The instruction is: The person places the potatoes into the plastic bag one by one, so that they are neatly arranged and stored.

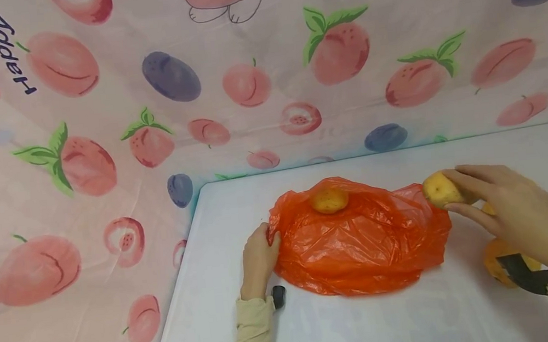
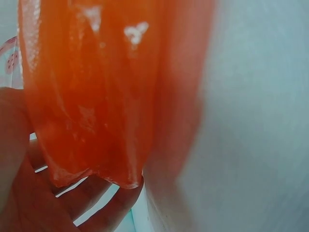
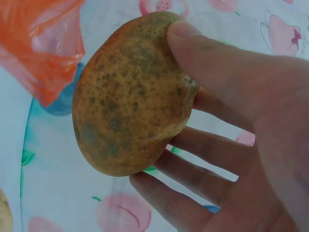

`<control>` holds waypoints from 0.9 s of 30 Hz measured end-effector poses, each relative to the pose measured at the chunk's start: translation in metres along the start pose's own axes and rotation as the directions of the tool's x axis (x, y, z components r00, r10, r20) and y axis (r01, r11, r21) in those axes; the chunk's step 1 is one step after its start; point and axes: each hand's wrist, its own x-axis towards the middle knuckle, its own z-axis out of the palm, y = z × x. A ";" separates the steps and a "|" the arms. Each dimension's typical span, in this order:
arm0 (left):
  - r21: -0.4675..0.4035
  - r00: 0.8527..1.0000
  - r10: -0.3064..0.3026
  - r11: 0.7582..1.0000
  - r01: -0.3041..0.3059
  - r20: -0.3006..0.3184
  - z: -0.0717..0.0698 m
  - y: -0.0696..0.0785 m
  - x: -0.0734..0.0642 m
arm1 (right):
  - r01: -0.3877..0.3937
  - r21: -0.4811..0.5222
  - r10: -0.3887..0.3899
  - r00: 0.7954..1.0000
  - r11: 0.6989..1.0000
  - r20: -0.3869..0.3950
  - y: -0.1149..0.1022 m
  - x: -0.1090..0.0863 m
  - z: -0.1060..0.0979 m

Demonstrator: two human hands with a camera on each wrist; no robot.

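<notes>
A red-orange plastic bag (image 1: 350, 246) lies spread on the white table, its mouth facing up. One potato (image 1: 330, 201) rests in the far part of the bag. My left hand (image 1: 261, 253) grips the bag's left edge; in the left wrist view the thin plastic hangs between the thumb and the fingers (image 2: 91, 195). Held at the bag's right edge is another potato (image 1: 441, 190), pinched between the thumb and fingers of my right hand (image 1: 510, 203). Up close, the right wrist view shows this potato (image 3: 133, 96) with brown skin and dark greenish spots.
Yellow-orange round things (image 1: 498, 262) lie on the table (image 1: 368, 327) beneath my right forearm, partly hidden by it. Behind the table and to its left hangs a pink cloth (image 1: 252, 46) printed with fruit. Each wrist wears a black strap or device (image 1: 278, 297).
</notes>
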 end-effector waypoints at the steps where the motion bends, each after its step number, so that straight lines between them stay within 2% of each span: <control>1: -0.001 1.000 0.000 1.000 0.000 0.001 0.000 0.000 0.000 | 0.026 0.003 -0.026 0.999 1.000 -0.026 -0.001 0.000 0.000; 5: -0.003 1.000 0.002 1.000 -0.002 0.000 0.000 0.000 0.000 | 0.089 0.021 -0.087 0.993 0.996 -0.075 -0.004 0.002 0.001; 15: -0.015 1.000 0.004 1.000 -0.004 0.004 0.000 0.000 0.000 | 0.045 0.027 -0.047 0.997 0.999 0.061 -0.016 0.006 0.005; 19: -0.008 1.000 -0.002 1.000 0.002 0.008 0.000 -0.001 0.000 | 0.079 0.036 -0.081 0.995 0.996 0.059 -0.021 0.007 0.008; 27: -0.007 1.000 -0.009 1.000 0.010 0.011 0.001 -0.002 0.001 | 0.173 0.103 -0.174 0.985 0.980 0.008 -0.026 0.012 0.014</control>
